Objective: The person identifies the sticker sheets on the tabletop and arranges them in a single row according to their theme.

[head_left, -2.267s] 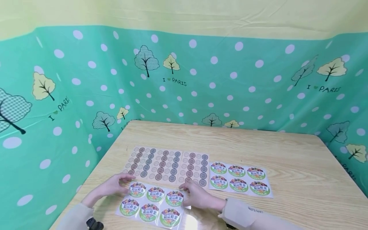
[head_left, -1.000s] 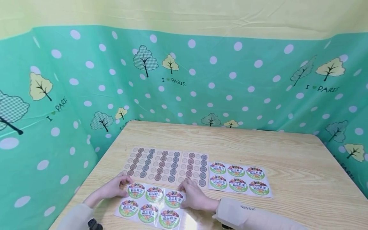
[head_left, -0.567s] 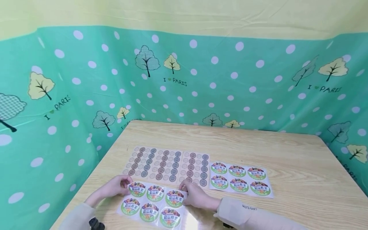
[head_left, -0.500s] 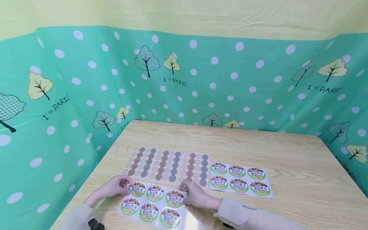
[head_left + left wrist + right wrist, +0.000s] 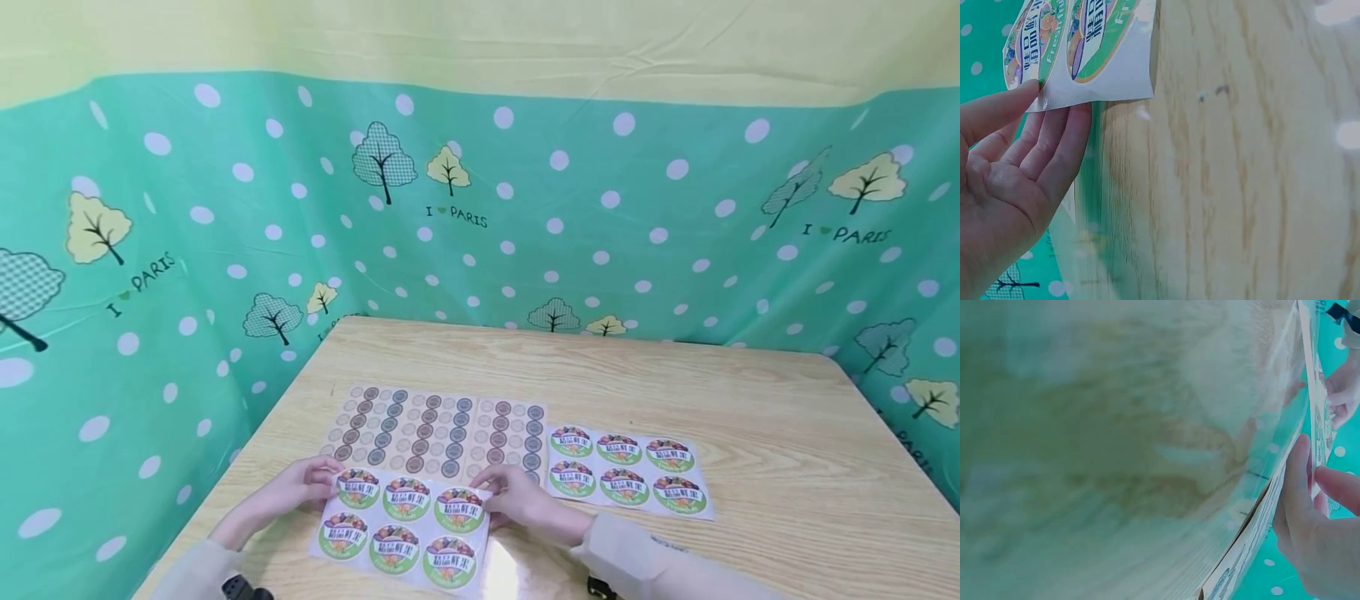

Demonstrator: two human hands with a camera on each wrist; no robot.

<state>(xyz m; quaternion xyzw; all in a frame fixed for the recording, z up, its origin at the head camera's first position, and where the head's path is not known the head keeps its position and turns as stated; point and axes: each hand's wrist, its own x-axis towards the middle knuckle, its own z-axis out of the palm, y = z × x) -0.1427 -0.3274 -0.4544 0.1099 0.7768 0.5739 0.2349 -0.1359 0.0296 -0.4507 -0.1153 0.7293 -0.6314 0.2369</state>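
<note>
A white sheet of large round fruit stickers (image 5: pixel 395 548) is held between both hands near the table's front left. My left hand (image 5: pixel 288 493) pinches its left edge near the far corner. In the left wrist view, the left hand (image 5: pixel 1019 169) has its thumb on the printed face and its fingers beneath. My right hand (image 5: pixel 525 502) grips the far right corner. In the right wrist view, the right hand (image 5: pixel 1322 531) has thumb and fingers on either side of the sheet's thin edge (image 5: pixel 1314 394). The sheet's far side is raised off the table.
Just behind lie sheets of small round brown and grey stickers (image 5: pixel 423 432), partly covered by the held sheet. A second fruit sticker sheet (image 5: pixel 600 468) lies flat to their right. The wooden table (image 5: pixel 750 400) is enclosed by a green dotted curtain (image 5: pixel 570 200).
The held sticker sheet has shifted slightly right, its far edge now lifted and overlapping the brown sticker sheets more. The right hand has moved a little right with it; the left hand stays nearly in place.
</note>
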